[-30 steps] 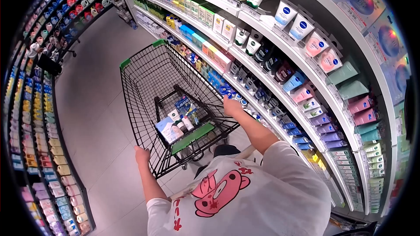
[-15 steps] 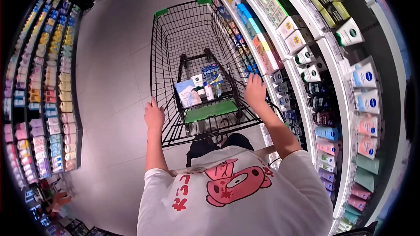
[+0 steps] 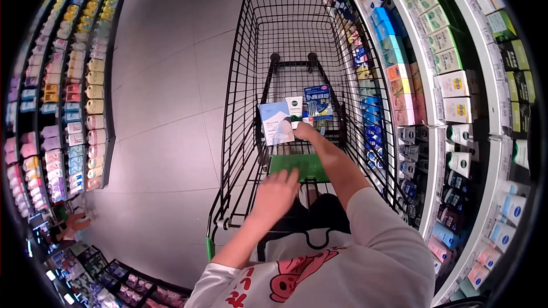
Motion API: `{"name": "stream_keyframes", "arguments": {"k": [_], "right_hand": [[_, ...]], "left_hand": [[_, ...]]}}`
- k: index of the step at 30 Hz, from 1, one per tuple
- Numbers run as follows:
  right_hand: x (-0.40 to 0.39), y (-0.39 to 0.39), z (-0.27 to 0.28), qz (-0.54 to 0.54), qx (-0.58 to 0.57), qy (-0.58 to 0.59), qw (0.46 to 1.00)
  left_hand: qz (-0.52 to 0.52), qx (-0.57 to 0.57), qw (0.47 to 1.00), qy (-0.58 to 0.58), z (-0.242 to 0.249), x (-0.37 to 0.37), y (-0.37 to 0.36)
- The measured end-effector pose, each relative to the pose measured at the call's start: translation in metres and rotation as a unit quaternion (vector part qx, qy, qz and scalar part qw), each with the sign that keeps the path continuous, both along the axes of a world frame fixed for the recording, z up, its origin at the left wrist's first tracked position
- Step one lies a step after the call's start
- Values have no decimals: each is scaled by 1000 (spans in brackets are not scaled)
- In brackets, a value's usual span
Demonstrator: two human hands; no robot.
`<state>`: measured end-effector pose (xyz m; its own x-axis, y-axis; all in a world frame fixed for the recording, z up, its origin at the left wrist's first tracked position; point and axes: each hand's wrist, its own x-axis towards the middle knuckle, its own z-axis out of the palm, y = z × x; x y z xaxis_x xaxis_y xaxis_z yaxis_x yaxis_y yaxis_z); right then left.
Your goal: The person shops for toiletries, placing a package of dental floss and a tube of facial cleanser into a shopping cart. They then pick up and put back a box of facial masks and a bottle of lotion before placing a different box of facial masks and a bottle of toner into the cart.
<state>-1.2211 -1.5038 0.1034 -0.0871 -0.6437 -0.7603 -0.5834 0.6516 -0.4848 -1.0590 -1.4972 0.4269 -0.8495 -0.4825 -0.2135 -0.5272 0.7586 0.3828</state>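
A black wire shopping cart (image 3: 229,100) with green corner caps stands in front of me. My right hand (image 3: 308,132) is down inside it, over the goods near its handle end, with its fingertips hidden from view. Right at those fingers is a white tube with a dark green cap (image 3: 294,104). To the left lies a light blue and white box (image 3: 275,121), and to the right a dark blue packet (image 3: 318,102). My left hand (image 3: 278,190), fingers spread and slightly blurred, is over the near edge of the green seat panel (image 3: 297,165), holding nothing.
On the right, shelves (image 3: 425,51) with boxes, tubes and bottles run close along the cart. Across the grey floor (image 3: 165,97), more shelves (image 3: 94,88) with rows of colourful bottles line the left. A low display (image 3: 131,282) with packaged goods stands at the lower left.
My hands have left the cart's sides: the right reached in among the goods, the left came to the green panel. The cart and shelves now sit further right in view.
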Motion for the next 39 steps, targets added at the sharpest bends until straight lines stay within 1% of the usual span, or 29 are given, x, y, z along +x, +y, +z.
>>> {"name": "stream_keyframes", "arguments": {"k": [2, 4, 5, 6, 8, 9, 10, 11, 12, 13, 16, 17, 20, 21, 26, 29, 30, 31, 33, 34, 35, 36, 37, 38, 39], "right_hand": [[7, -12, -10, -20, 10, 17, 1000], [12, -15, -38, -87, 13, 24, 996], [16, -14, -50, -99, 13, 54, 994], [18, -14, -56, -148, 14, 45, 988], [25, -15, -66, -178, -22, 128, 975], [24, -19, -76, -213, 1, 122, 969], [22, -26, -74, -220, 15, 132, 966], [20, -31, -72, -217, 28, 141, 966], [17, -39, -59, -214, 42, 150, 964], [14, -44, -61, -249, 64, 127, 958], [24, -55, -51, -346, 78, 180, 918], [25, -61, -48, -379, 86, 146, 910], [30, -54, -77, -463, 64, 82, 880], [30, -48, -79, -426, 45, 106, 897], [22, -39, -88, -347, 29, 163, 923], [-5, -41, -78, -226, 103, 106, 963], [-10, -39, -80, -239, 105, 61, 963], [-12, -37, -76, -287, 86, -19, 954], [-20, -25, -57, -370, 39, -171, 912], [-24, -25, -41, -472, 100, -227, 846], [-31, -22, -23, -481, 109, -270, 827], [-37, -14, -1, -473, 67, -297, 827], [-47, -13, 17, -409, 79, -287, 863], [-56, -16, 51, -362, 90, -273, 887], [-63, -15, 71, -349, 91, -303, 882]], "left_hand": [[-22, 13, 1000, -9, -4, -2, 2], [-51, 22, 998, -28, -14, 4, -1], [-60, 40, 997, -22, -18, 6, -3], [-67, 57, 996, -16, -21, 7, -5], [-79, 98, 992, -14, -29, 5, -5], [-86, 124, 988, -22, -31, 5, -4], [-95, 148, 984, -28, -34, 3, -4], [-81, 152, 985, -9, -38, 0, -2], [-83, 149, 985, -17, -39, -1, -5], [-85, 146, 985, -23, -42, -3, -9], [-88, 126, 987, -35, -46, -12, -11], [-88, 126, 988, -28, -46, -15, -13], [-90, 122, 988, -36, -45, -19, -19], [-89, 120, 988, -43, -44, -19, -19], [-87, 114, 988, -65, -48, -16, -22], [-78, 98, 989, -72, -52, -14, -20], [-72, 94, 990, -73, -52, -12, -19], [-68, 89, 991, -72, -52, -11, -19], [-55, 59, 992, -99, -48, -11, -22], [-46, 44, 992, -108, -46, -12, -23], [-39, 17, 993, -108, -49, -11, -21], [-33, 0, 994, -102, -49, -10, -21], [-27, -13, 996, -89, -50, -9, -20], [-23, -27, 997, -75, -50, -9, -19], [-26, -38, 996, -79, -51, -7, -19]]}}
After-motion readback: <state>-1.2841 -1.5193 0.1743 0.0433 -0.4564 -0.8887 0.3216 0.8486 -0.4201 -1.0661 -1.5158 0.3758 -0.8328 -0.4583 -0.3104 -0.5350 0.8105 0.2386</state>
